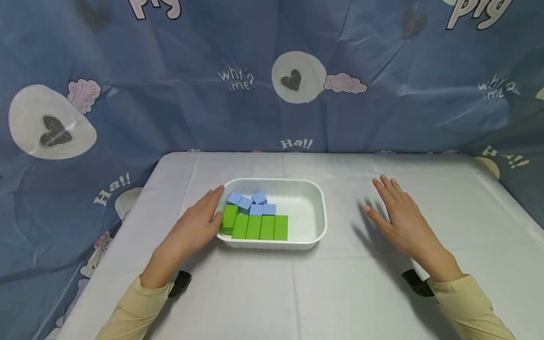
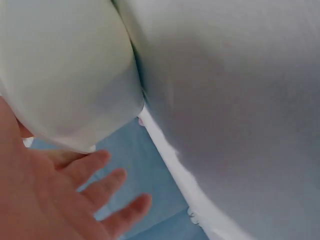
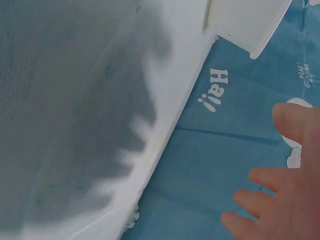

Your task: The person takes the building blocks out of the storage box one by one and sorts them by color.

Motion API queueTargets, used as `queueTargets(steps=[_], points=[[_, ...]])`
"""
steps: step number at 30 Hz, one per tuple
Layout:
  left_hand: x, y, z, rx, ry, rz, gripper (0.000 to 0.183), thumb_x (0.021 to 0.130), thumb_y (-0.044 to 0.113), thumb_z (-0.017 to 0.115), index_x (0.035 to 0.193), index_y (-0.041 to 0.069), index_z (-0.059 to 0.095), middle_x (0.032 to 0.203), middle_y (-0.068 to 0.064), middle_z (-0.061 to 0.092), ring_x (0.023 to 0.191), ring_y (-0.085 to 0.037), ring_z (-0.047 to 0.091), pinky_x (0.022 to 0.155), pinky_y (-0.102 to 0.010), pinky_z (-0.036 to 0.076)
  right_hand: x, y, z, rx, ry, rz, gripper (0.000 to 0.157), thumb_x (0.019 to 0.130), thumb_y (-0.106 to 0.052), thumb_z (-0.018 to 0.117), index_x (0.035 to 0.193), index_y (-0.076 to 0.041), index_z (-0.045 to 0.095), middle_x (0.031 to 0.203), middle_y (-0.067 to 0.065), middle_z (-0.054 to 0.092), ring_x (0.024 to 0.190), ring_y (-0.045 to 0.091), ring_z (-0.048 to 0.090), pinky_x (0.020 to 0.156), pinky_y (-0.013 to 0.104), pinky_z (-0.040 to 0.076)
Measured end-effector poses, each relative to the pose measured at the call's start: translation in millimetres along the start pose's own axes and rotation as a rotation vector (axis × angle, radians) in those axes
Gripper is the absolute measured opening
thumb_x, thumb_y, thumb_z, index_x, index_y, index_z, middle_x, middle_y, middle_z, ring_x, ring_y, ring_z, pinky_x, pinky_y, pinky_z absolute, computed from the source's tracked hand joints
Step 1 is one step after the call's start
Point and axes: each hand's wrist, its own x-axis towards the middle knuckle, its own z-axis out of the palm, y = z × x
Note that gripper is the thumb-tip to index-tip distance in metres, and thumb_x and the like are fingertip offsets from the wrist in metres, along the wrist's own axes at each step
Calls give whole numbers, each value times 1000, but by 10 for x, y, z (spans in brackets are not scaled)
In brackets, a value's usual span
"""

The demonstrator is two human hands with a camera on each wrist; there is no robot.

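Observation:
In the head view, a white rectangular tray (image 1: pixel 307 212) with rounded corners is on the table. Several blue cubes (image 1: pixel 256 209) and several green oblong blocks (image 1: pixel 253 227) fill its left part. My left hand (image 1: pixel 194 225) lies along the tray's left end and touches it, fingers extended. The left wrist view has the tray's outer wall (image 2: pixel 65 70) beside the left hand (image 2: pixel 55 200); its thumb is mostly hidden there. To the right of the tray, my right hand (image 1: pixel 401 224) hovers with spread fingers and holds nothing. In the right wrist view, that hand (image 3: pixel 295 180) is apart from everything.
A white cloth covers the table (image 1: pixel 255 293). Behind it and to the left hangs a blue printed curtain (image 1: pixel 191 61). Dark straps (image 1: pixel 180 283) show at both wrists, below light sleeves. The right hand casts a shadow on the cloth.

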Motion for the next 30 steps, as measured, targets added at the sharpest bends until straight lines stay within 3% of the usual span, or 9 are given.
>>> queueTargets(steps=[11,18,24,30], points=[[149,-174,-31,-388,-6,5,57,100,17,54,153,14,34,151,-17,39,129,-40,47,95,-56,46,15,-19,15,41,2,8,71,101,-41,54,157,-8,23,161,17,16,147,38,11,111,62,15],[196,-274,-18,-750,-62,-30,57,99,14,59,152,14,36,151,-15,38,122,-34,55,78,-39,55,42,-95,16,158,38,-12,65,100,-33,59,156,-17,30,160,8,26,143,37,24,107,61,24],[179,-298,-37,-834,-89,-66,59,98,16,61,152,16,36,151,-11,38,124,-34,53,76,-40,55,59,-209,36,283,94,-41,56,99,-26,62,150,-28,40,151,-1,40,133,31,43,99,52,39],[161,-320,-30,-863,-93,-76,59,98,18,61,151,17,37,152,-9,37,122,-33,54,74,-40,56,182,-376,71,400,125,-105,51,96,-15,67,143,-26,51,141,-6,51,122,15,53,94,34,48]])
